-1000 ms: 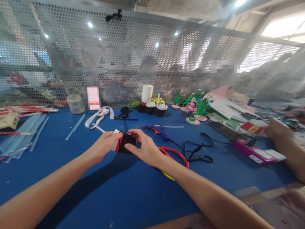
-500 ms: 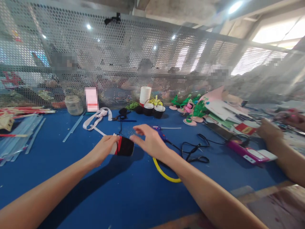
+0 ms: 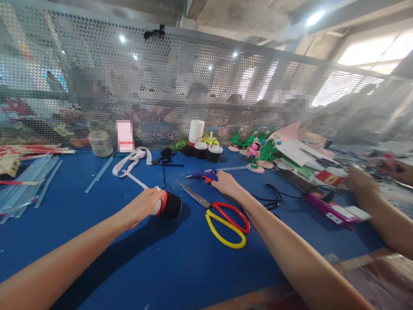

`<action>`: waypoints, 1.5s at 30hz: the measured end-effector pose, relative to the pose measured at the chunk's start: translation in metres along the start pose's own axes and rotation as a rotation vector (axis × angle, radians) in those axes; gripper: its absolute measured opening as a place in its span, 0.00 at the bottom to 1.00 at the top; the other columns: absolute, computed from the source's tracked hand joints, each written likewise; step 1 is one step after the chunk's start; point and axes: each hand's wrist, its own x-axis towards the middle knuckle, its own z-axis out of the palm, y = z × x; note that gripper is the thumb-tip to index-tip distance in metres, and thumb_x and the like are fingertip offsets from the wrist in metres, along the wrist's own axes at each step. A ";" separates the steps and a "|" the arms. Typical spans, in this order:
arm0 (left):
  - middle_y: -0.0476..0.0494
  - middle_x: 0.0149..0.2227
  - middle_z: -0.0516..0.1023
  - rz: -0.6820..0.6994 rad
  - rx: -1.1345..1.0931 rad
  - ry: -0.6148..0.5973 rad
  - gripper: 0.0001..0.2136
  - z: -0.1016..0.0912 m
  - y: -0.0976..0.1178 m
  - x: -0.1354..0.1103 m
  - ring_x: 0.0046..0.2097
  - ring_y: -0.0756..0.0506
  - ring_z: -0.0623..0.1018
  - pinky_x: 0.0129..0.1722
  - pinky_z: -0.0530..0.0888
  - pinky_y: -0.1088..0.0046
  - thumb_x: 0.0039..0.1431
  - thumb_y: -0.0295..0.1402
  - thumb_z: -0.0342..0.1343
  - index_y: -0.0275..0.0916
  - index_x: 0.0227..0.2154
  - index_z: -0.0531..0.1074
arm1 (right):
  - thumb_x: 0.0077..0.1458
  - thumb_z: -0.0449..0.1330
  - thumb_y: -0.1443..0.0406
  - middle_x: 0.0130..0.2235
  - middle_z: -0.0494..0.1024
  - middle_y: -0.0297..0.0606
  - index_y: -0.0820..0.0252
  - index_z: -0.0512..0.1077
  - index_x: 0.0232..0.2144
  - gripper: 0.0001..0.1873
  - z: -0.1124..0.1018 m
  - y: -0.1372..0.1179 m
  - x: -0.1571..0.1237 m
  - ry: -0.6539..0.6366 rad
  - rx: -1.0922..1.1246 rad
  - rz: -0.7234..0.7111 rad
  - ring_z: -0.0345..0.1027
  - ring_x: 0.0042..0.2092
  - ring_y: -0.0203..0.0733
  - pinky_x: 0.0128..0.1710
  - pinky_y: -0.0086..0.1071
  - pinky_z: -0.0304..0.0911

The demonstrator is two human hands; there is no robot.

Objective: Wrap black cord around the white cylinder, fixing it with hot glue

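My left hand [image 3: 144, 206] is closed round a small paper cup [image 3: 168, 204] wrapped in black with a red band, lying on its side on the blue table [image 3: 97, 241]. My right hand [image 3: 226, 183] has reached forward and is closed on the handle of a blue glue gun [image 3: 204, 174] lying on the table. Scissors [image 3: 222, 217] with one red and one yellow handle lie between my arms, blades pointing away to the left.
A perforated metal screen [image 3: 161, 86] closes the table's far edge. Along it stand a jar [image 3: 100, 143], white ribbon [image 3: 132, 160], stacked white cups [image 3: 195, 130], black mini buckets [image 3: 208, 150] and green paper flowers [image 3: 263, 150]. Clear sticks [image 3: 29, 181] lie left. Another person's arm [image 3: 380, 206] rests right, near a pink device [image 3: 332, 206].
My right hand let go of the black cup and reached forward to the blue glue gun, uncovering the scissors. My left hand kept hold of the cup.
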 end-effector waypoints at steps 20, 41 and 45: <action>0.55 0.15 0.60 -0.098 -0.241 -0.102 0.08 -0.006 0.005 0.005 0.20 0.53 0.60 0.21 0.54 0.76 0.39 0.36 0.51 0.36 0.15 0.61 | 0.44 0.54 0.63 0.14 0.64 0.30 0.63 0.66 0.18 0.09 -0.014 -0.041 -0.101 -0.108 0.622 -0.346 0.58 0.17 0.31 0.18 0.25 0.56; 0.56 0.16 0.57 -0.061 -0.199 -0.080 0.07 -0.004 0.003 0.007 0.19 0.54 0.56 0.19 0.52 0.77 0.40 0.31 0.48 0.37 0.13 0.58 | 0.45 0.52 0.70 0.23 0.69 0.32 0.60 0.64 0.22 0.04 -0.011 -0.047 -0.114 0.052 0.238 -0.605 0.59 0.23 0.32 0.24 0.25 0.52; 0.55 0.16 0.58 -0.062 -0.185 -0.075 0.06 -0.004 0.003 0.005 0.19 0.54 0.56 0.19 0.52 0.77 0.40 0.30 0.47 0.37 0.13 0.58 | 0.46 0.51 0.69 0.23 0.69 0.31 0.60 0.64 0.23 0.04 -0.010 -0.045 -0.115 0.019 0.230 -0.649 0.59 0.23 0.32 0.23 0.25 0.52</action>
